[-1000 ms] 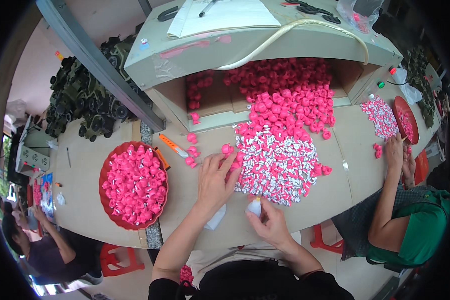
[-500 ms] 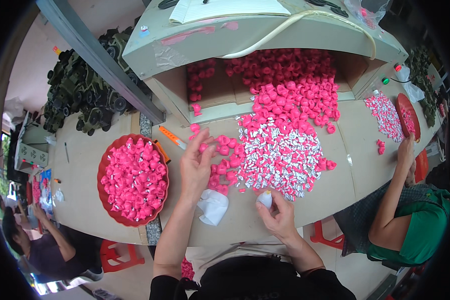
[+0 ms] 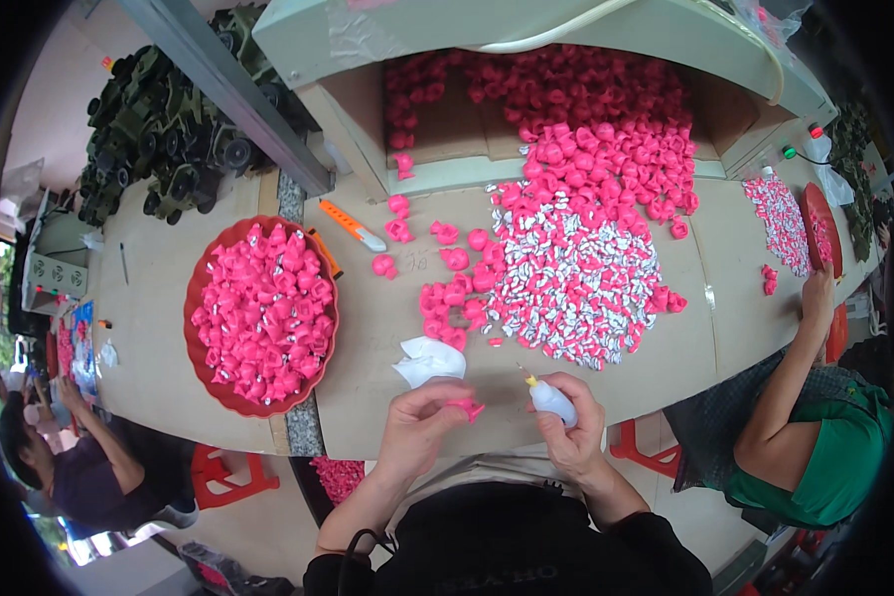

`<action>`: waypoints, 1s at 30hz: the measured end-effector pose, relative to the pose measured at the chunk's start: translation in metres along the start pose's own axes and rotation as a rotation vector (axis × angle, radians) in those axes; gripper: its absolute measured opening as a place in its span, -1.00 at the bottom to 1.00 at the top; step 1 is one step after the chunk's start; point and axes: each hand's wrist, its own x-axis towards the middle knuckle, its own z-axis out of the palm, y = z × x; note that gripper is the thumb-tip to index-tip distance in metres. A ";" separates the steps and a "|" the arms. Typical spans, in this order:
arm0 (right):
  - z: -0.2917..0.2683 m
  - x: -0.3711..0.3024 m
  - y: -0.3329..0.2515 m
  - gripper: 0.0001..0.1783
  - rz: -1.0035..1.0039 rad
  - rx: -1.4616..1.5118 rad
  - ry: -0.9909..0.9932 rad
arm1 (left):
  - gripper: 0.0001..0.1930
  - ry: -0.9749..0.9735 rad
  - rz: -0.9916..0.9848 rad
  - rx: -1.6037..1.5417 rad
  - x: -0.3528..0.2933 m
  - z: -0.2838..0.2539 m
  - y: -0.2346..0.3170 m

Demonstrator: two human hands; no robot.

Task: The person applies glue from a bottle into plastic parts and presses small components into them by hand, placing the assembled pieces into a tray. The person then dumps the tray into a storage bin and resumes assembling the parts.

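Note:
Close to the table's near edge, my left hand pinches a small pink plastic part between thumb and fingertips. To its right, my right hand is wrapped round a small white squeeze bottle with a yellow collar and a thin needle tip. That tip points up and to the left, apart from the pink part. Just beyond my left hand lies a crumpled white tissue. Farther off are loose pink parts and a heap of small pink-and-white pieces.
A red scalloped bowl of pink parts stands at left, near an orange utility knife. Behind the heap, an open-fronted cabinet holds more pink parts. Dark green toy vehicles are piled at far left. Co-workers sit on both sides.
My left hand has come back from the loose pink parts toward my body, now holding one. My right hand has turned the bottle so its tip shows. The whole view has shifted.

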 end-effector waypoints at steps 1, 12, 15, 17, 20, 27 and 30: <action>0.001 -0.002 -0.001 -0.64 0.010 -0.004 -0.006 | -0.70 0.008 -0.006 -0.008 -0.005 -0.002 -0.003; 0.012 -0.005 -0.008 -0.59 0.149 0.281 -0.073 | -0.62 0.100 0.252 0.539 -0.015 0.010 -0.012; 0.019 -0.006 -0.009 -0.54 0.165 0.262 -0.020 | -0.60 0.152 0.152 0.571 -0.016 0.016 -0.017; 0.009 -0.010 -0.004 -0.55 0.153 0.206 -0.043 | -0.58 0.134 0.209 0.648 -0.012 0.019 -0.015; -0.009 -0.008 -0.006 -0.58 0.064 0.078 -0.090 | -0.56 0.118 0.252 0.718 -0.013 0.018 -0.015; -0.002 -0.015 -0.004 -0.60 0.269 0.277 0.022 | -0.49 0.095 0.004 0.434 -0.011 0.023 -0.013; -0.003 -0.010 -0.008 -0.60 0.147 0.123 -0.023 | -0.51 0.049 -0.015 0.487 -0.007 0.024 -0.012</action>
